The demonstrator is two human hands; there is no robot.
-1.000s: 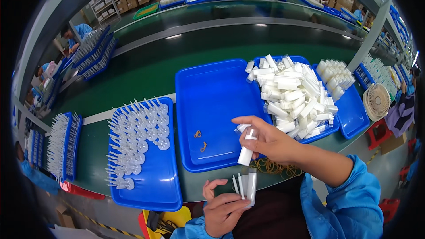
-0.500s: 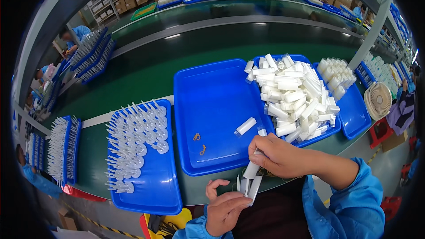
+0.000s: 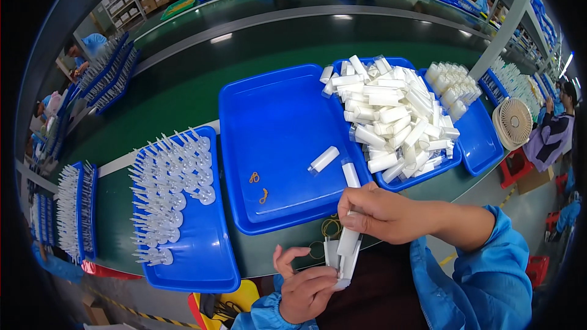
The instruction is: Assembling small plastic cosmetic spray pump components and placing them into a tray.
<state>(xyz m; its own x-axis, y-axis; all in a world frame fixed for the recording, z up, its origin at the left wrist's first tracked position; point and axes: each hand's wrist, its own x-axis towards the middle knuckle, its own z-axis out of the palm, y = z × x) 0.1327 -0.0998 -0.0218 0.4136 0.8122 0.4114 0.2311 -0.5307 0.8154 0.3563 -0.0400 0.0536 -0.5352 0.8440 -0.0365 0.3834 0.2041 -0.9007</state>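
Observation:
My left hand (image 3: 309,290) grips the lower end of a white box (image 3: 350,266), whose flaps stand open toward the far side. My right hand (image 3: 382,211) pinches a white block-shaped piece (image 3: 348,241) from above, its lower end between the flaps. How deep it sits is partly hidden by my fingers. Just beyond, in the large blue tray (image 3: 275,223), lie two white pieces with clear film ends: a loose one (image 3: 324,160) and another (image 3: 350,174) near my right knuckles. Two small orange rubber bands (image 3: 254,177) rest in the same tray.
A blue tray heaped with white packets (image 3: 397,116) stands right of the large tray. On the left, another blue tray (image 3: 195,263) carries rows of clear stemmed pieces (image 3: 165,189). Yellowish rubber bands (image 3: 331,227) lie at the table edge. A beige fan (image 3: 513,123) stands far right.
The white piece now sits lower between the box's flaps, and both hands stay on their parts. My view has shifted, so the trays appear farther left and higher.

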